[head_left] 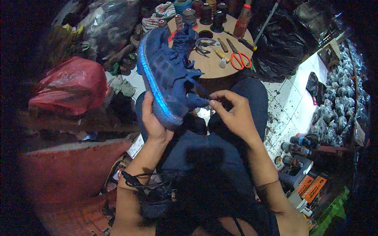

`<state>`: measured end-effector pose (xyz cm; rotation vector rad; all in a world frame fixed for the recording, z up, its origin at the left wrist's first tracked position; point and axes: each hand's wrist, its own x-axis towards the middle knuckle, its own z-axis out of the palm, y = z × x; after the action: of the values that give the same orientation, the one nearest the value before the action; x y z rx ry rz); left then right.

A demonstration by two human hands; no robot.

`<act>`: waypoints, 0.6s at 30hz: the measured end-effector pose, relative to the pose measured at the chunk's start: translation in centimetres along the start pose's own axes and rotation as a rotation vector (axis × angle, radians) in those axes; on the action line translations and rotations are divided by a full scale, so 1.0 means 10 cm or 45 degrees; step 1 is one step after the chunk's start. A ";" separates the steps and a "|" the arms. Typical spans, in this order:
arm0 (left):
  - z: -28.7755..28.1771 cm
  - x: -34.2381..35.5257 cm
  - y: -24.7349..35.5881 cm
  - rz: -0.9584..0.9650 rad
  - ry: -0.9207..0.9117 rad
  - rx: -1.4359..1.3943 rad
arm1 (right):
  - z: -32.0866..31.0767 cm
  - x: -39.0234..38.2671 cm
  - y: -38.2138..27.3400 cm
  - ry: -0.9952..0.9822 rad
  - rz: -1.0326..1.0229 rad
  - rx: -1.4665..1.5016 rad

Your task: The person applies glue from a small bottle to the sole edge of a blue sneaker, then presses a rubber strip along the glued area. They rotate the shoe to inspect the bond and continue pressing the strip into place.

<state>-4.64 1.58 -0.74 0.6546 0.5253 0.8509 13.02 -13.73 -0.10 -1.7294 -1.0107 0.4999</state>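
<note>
A dark blue sneaker (161, 74) with a shiny bright blue strip along its sole is held up over my lap, tilted on its side. My left hand (155, 122) grips its lower end, thumb against the sole. At the shoe's right edge my right hand (234, 116) pinches a dark blue strip, a lace or a tab; I cannot tell which. Beyond the shoe, a round wooden table (212, 69) carries orange-handled scissors (239, 59), a yellow-handled tool (222, 56), a yellow-and-black screwdriver (248, 42) and a brush (223, 63).
Several thread spools (205, 13) and a red-capped bottle (242, 21) stand at the table's back. A red plastic bag (73, 86) lies at left, a black bag (281, 47) at right. Plastic-wrapped items (334, 94) line the far right, above small bottles (293, 148) and orange boxes (313, 187).
</note>
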 end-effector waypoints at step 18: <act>-0.09 -0.19 -0.46 -0.271 0.068 -0.091 | 0.23 0.19 0.03 -0.248 -0.475 0.131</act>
<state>-3.94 -1.90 -4.30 0.5017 0.5986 0.6850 12.53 -10.95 -1.03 -1.3772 -1.3874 0.4739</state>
